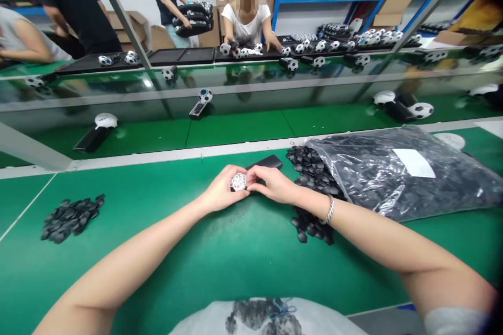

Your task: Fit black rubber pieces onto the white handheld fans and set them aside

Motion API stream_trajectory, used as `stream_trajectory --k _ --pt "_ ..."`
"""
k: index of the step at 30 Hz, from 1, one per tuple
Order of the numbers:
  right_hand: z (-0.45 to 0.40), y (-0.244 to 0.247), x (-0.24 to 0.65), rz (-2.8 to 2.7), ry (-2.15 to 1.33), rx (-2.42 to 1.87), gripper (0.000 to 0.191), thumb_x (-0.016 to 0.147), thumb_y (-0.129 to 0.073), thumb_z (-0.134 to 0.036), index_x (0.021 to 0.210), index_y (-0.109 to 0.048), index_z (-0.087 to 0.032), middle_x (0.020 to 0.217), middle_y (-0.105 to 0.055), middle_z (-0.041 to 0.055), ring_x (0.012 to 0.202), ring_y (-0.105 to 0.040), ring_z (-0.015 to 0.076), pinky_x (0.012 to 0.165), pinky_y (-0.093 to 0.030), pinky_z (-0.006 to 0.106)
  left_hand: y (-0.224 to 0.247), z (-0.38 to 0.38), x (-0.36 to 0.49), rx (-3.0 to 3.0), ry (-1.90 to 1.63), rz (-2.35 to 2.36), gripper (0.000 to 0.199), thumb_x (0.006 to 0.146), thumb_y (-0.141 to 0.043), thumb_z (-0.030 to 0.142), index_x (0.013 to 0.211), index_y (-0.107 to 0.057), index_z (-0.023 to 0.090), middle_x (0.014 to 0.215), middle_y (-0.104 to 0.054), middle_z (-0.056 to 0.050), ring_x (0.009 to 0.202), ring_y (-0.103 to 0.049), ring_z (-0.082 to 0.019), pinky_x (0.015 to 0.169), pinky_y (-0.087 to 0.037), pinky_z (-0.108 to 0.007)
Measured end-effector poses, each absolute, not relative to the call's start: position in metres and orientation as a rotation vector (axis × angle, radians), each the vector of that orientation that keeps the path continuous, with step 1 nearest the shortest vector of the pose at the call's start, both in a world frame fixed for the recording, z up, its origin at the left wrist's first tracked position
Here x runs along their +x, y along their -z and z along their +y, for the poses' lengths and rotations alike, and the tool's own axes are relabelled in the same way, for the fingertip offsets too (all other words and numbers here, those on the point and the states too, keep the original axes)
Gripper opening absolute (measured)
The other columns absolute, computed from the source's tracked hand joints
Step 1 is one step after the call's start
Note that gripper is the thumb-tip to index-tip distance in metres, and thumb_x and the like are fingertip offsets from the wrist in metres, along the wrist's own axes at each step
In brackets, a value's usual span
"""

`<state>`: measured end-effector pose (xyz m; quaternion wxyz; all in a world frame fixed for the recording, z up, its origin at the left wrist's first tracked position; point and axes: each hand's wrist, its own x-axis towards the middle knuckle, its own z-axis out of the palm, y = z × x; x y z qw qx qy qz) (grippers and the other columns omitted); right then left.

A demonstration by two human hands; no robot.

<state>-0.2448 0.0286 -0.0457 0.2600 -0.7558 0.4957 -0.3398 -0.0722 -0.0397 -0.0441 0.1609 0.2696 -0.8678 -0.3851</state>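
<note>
My left hand [225, 188] is closed around a device with a round, football-shaped white lattice head [238, 182]. A black handle [271, 162] sticks out beyond my fingers to the upper right and seems to belong to the same device. My right hand [271, 183] has its thumb and fingers pinched at the right edge of the white head; whatever is between the fingertips is hidden. Just right of that hand, loose black flat pieces [314, 170] spill from a clear plastic bag [373, 183]. Part of this pile lies under my right forearm.
A smaller heap of black pieces [73, 218] lies on the green table at left. Beyond the table's pale edge runs a green conveyor [243, 125] carrying several football-headed devices. Across it, a person in white [247, 21] handles similar devices; another person carries stacked trays [194, 18].
</note>
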Motion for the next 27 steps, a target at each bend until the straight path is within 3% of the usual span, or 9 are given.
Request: stream_trajectory --k 13,21,27 --pt "0.017 0.051 -0.247 1.339 0.94 -1.982 0.024 0.072 -0.065 -0.03 0.083 -0.049 -0.015 0.079 -0.052 0.0006 0.068 -0.048 0.0092 0.064 -0.042 0.021 0.048 -0.036 -0.074 0.736 1.091 -2.431 0.036 0.065 -0.059 0.016 0.1 -0.049 0.019 0.102 -0.052 -0.005 0.099 -0.048 -0.02 0.089 -0.039 -0.034" --pt "0.014 0.054 -0.252 1.283 0.919 -2.16 0.018 0.077 -0.059 -0.032 0.081 -0.056 -0.015 0.078 -0.053 0.0023 0.072 -0.049 0.0107 0.067 -0.041 0.023 0.049 -0.039 -0.071 0.65 1.117 -2.432 0.037 0.069 -0.057 0.017 0.105 -0.049 0.02 0.109 -0.05 -0.006 0.104 -0.046 -0.02 0.093 -0.037 -0.034" --pt "0.009 0.052 -0.251 1.308 0.856 -2.116 0.017 0.075 -0.062 -0.03 0.076 -0.057 -0.014 0.074 -0.053 0.0012 0.068 -0.048 0.0096 0.063 -0.039 0.021 0.053 -0.033 -0.072 0.731 1.005 -2.398 0.035 0.066 -0.055 0.014 0.099 -0.049 0.019 0.102 -0.052 -0.006 0.099 -0.049 -0.02 0.089 -0.039 -0.034"
